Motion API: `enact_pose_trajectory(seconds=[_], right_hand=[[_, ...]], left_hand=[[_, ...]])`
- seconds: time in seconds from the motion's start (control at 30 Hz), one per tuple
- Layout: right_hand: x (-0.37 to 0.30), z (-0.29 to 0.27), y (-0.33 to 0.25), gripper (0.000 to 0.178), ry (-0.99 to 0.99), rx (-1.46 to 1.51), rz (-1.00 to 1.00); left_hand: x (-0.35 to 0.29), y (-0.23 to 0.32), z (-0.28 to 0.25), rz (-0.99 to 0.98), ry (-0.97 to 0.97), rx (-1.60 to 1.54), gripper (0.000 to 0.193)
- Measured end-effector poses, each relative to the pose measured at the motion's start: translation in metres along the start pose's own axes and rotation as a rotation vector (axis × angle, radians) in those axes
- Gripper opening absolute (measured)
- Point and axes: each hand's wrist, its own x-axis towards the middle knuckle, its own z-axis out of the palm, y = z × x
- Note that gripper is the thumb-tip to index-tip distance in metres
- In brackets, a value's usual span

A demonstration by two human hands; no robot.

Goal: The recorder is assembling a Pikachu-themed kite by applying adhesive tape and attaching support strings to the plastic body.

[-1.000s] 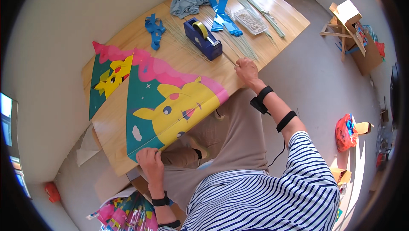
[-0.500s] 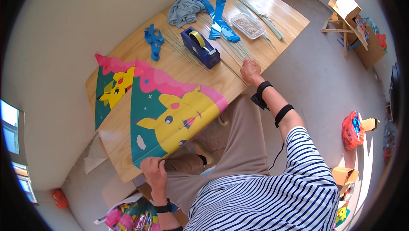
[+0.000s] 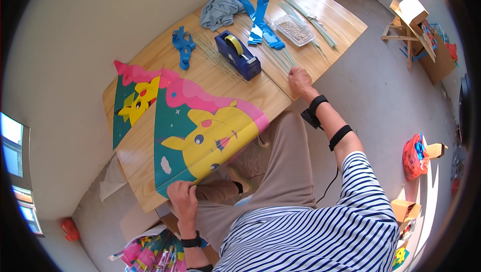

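A printed kite sheet (image 3: 173, 116), green and pink with a large yellow cartoon figure, lies over the near left of the table and hangs past its edge. My left hand (image 3: 183, 202) is closed on its lower corner at the table edge. At the near right edge, my right hand (image 3: 301, 81) has its fingers curled at the ends of pale thin rods (image 3: 285, 58). A blue tape dispenser (image 3: 238, 55) with a yellow roll stands between the rods and the sheet. A second, similar printed sheet (image 3: 125, 89) lies partly under the first.
On the wooden table (image 3: 133, 159) are blue ribbon strips (image 3: 184, 47), a grey-blue cloth (image 3: 220, 11), a clear tray of small pieces (image 3: 294, 30) and more rods (image 3: 310, 21). Colourful packed items (image 3: 155, 254) sit below left. A red bag (image 3: 416, 156) stands on the floor at right.
My right hand has shifted slightly to the right at the rod ends. My left hand stays at the sheet's corner, and the view has moved a little.
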Motion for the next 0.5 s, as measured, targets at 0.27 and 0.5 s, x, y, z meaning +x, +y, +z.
enact_pose_trajectory(seconds=[0.27, 0.5], right_hand=[[-0.016, -0.020, 0.023, 0.011, -0.129, 0.479, -0.105], [-0.129, -0.103, -0.014, 0.008, -0.518, 1.044, 0.082]], left_hand=[[0.005, 0.000, 0.006, -0.005, -0.002, -0.048, 0.012], [0.040, 0.024, 0.001, -0.134, -0.041, -0.439, 0.013]])
